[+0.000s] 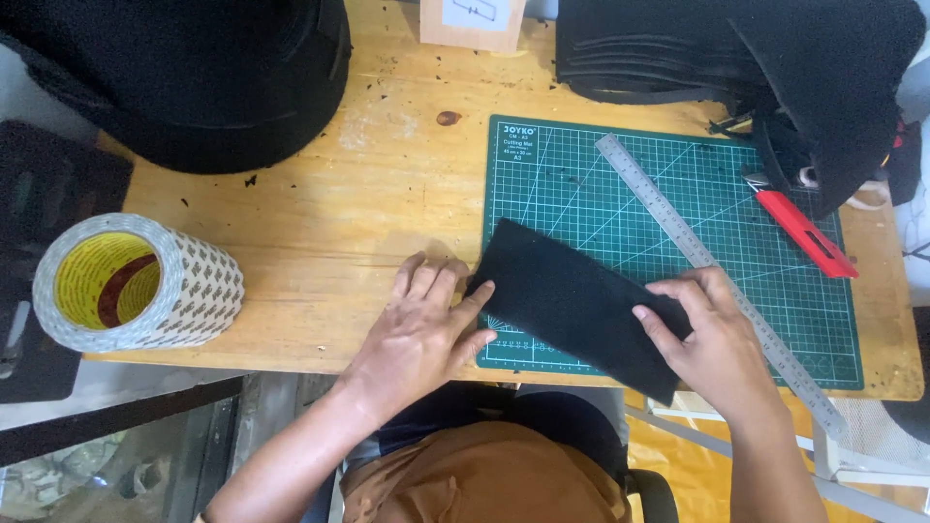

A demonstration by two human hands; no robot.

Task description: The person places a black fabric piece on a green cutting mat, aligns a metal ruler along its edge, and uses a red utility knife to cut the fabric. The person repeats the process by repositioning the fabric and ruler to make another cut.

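Head view: black felt strip lies slantwise across the lower left part of the green cutting mat, its left end reaching the mat's edge. The left hand rests flat and spread on the wooden desk, its thumb and forefinger touching the strip's left end. The right hand presses down on the strip's right end with fingers curled over it; neither hand grips anything closed. A steel ruler runs diagonally across the mat, passing just under the right hand's knuckles. A red utility knife lies near the mat's right edge, apart from both hands. A large roll of double-sided tape sits on its side at the desk's left edge.

Risks, as a judgement: the soft strip could skew or bunch if one hand pushes harder than the other; the ruler could be nudged by the right hand; the tape roll, lying near the edge, could roll off.
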